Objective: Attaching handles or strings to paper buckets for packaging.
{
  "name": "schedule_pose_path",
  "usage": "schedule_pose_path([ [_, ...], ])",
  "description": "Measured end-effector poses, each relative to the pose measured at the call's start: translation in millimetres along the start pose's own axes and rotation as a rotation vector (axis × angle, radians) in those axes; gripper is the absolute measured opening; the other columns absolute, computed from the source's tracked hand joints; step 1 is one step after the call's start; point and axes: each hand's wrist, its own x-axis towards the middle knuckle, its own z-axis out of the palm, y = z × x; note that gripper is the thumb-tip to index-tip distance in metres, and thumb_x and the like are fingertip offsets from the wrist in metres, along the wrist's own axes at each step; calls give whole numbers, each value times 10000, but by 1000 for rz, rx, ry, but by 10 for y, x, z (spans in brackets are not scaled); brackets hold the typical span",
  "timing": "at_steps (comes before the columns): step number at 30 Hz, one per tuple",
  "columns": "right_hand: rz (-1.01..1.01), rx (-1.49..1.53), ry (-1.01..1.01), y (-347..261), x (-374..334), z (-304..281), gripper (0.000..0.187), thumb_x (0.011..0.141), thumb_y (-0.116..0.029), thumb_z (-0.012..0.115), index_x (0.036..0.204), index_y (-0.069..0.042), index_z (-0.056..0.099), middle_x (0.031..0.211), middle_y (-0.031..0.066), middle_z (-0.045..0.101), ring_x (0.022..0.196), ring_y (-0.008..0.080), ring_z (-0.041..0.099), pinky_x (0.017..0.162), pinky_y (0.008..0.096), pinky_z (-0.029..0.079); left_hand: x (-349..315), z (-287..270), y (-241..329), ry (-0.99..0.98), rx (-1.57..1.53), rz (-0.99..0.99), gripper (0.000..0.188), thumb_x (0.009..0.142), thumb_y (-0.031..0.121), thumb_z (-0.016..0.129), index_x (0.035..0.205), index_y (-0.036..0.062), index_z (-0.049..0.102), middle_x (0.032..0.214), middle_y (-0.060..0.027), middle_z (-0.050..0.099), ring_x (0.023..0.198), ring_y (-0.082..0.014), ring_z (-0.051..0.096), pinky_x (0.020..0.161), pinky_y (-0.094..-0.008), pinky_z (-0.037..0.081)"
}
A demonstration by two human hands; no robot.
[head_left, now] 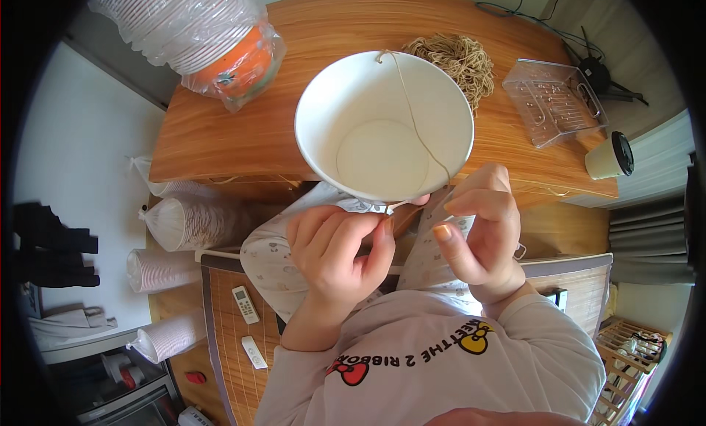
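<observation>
A white paper bowl (pixel 382 124) tilts toward me at the near edge of a wooden table (pixel 243 132). A thin tan string (pixel 414 121) runs from the bowl's far rim across its inside to the near rim. My left hand (pixel 334 253) pinches the string's near end just under the bowl's rim. My right hand (pixel 478 231) rests against the bowl's lower right side, fingers curled, thumb pointing toward the left hand.
A tangle of tan string (pixel 456 58) lies behind the bowl. A clear plastic tray (pixel 555 99) and a lidded paper cup (pixel 610 155) sit at the right. Bagged stacks of bowls (pixel 191 25) stand at the back left, more stacks (pixel 184 224) on the floor, two remotes (pixel 246 305) below.
</observation>
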Motion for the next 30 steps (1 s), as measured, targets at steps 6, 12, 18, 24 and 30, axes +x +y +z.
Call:
schedule_pose_path([
  [6, -80, -92, 2, -26, 80, 53, 271, 744, -92, 732, 979, -93, 596, 935, 64, 636, 792, 230, 560, 745, 352, 362, 16, 38, -14, 20, 23, -2, 132, 681, 93, 757, 748, 131, 650, 674, 38, 611, 661, -182, 558, 673, -324, 372],
  [12, -267, -286, -54, -49, 243, 103, 325, 721, -65, 673, 1035, -111, 605, 1089, 39, 680, 887, 182, 641, 795, 335, 350, 58, 82, -10, 31, 27, -3, 147, 695, 100, 780, 762, 126, 652, 675, 38, 616, 645, -178, 565, 654, -323, 372],
  [18, -135, -219, -286, -146, 357, 121, 364, 762, -95, 687, 1110, -97, 579, 998, 2, 674, 791, 170, 642, 803, 361, 373, 73, 88, 11, 31, 32, -44, 154, 698, 90, 786, 766, 122, 652, 689, 28, 630, 630, -180, 577, 635, -322, 374],
  [24, -83, -125, -240, -153, 334, 127, 414, 767, -42, 659, 1170, -68, 567, 1007, 51, 672, 865, 221, 665, 1038, 465, 384, 4, 85, 84, -15, -103, -159, 203, 736, 18, 780, 859, 76, 630, 761, -12, 659, 681, -172, 618, 700, -314, 440],
  [30, -207, -98, -237, -115, 220, 78, 468, 769, -47, 642, 1225, -20, 540, 1135, 125, 676, 1017, 226, 678, 1164, 448, 264, -89, 92, 67, -57, -852, -473, 258, 884, -58, 654, 1098, -11, 517, 985, -113, 660, 917, -170, 652, 917, -322, 492],
])
